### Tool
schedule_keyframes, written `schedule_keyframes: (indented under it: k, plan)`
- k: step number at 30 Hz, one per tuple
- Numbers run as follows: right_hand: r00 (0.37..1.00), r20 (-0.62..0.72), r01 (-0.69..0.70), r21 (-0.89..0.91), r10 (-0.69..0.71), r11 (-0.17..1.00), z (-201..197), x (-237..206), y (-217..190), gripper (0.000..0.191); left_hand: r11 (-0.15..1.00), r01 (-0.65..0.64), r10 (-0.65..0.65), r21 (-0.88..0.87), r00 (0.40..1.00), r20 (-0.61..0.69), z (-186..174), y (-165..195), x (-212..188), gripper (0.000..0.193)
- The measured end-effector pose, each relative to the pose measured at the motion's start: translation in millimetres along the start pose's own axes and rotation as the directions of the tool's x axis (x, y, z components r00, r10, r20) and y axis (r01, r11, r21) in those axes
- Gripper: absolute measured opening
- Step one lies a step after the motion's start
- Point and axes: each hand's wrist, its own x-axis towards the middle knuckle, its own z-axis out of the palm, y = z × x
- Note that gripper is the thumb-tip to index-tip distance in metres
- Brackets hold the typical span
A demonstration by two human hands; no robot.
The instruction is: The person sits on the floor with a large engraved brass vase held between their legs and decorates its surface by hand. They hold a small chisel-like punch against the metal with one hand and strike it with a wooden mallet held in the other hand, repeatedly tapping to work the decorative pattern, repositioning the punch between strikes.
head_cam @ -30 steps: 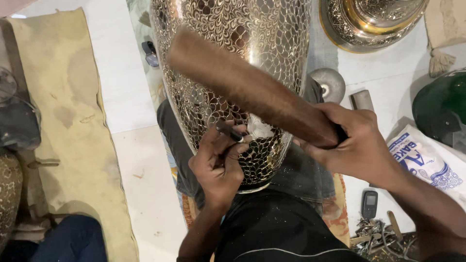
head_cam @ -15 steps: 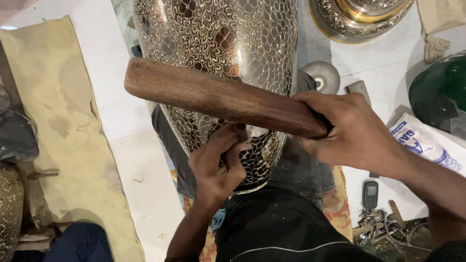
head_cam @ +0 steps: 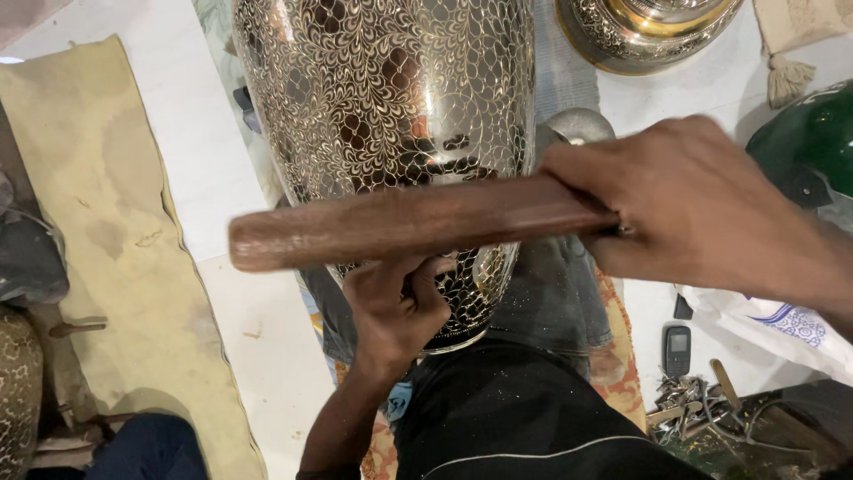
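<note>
A large brass vase (head_cam: pixel 382 98) with fine engraved scrollwork lies across my lap, its foot towards me. My left hand (head_cam: pixel 391 311) is curled against the lower part of the vase. Its fingers are closed on a thin engraving tool, which is mostly hidden behind the bat. My right hand (head_cam: pixel 702 209) grips one end of a long brown wooden bat (head_cam: pixel 400 222). The bat lies almost level across the vase, just above my left hand's knuckles.
A second brass vessel (head_cam: pixel 640 27) stands at the top right, with a dark green rounded object (head_cam: pixel 813 142) beside it. A small phone (head_cam: pixel 677 349) and a heap of metal tools (head_cam: pixel 702 413) lie at the lower right. A beige cloth (head_cam: pixel 115 249) covers the floor on the left.
The wooden bat has swung down from a tilted, raised position to nearly level over my left hand. My left hand stays pressed to the same spot on the vase.
</note>
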Motion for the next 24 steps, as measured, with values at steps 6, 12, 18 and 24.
schedule_keyframes:
  k: [6,12,18,24]
  plan:
    - [0.994,0.047,-0.094,-0.101,0.099,0.99,-10.7,3.9,-6.0,0.032,0.996,-0.032,0.031,-0.088,0.999,-0.012,-1.5,-9.5,-1.0,0.039]
    - [0.989,-0.026,-0.142,0.115,0.146,0.983,-10.0,2.1,-13.3,0.031,0.996,0.082,-0.081,-0.045,0.997,0.02,-5.7,-3.4,0.5,0.046]
    - [0.994,-0.099,-0.03,0.24,0.055,0.97,-7.3,6.3,-16.1,0.035,1.0,-0.002,0.003,0.025,1.0,-0.03,-7.8,1.2,0.0,0.044]
    - [0.994,0.004,-0.113,0.042,0.113,0.993,-9.3,5.2,-20.9,0.035,0.998,0.05,-0.051,-0.037,0.999,-0.013,-12.6,0.5,-0.1,0.039]
